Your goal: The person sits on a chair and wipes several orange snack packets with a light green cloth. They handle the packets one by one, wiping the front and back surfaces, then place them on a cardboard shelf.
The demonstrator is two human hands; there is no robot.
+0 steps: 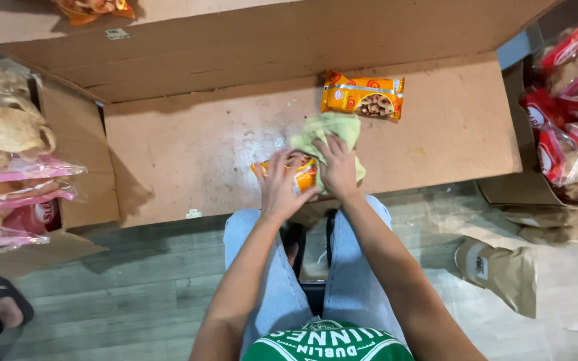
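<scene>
Near the cardboard sheet's [188,154] edge, left hand [281,190] grips an orange snack packet [304,175] while right hand [337,167] presses a green cloth [329,128] on it, wiping.

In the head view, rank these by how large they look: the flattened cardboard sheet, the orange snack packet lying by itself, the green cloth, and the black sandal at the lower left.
1. Flattened cardboard sheet, by far the largest.
2. Orange snack packet.
3. Green cloth, partly hidden under the right hand, so it may match the packet.
4. Black sandal, cut off by the frame edge.
</scene>
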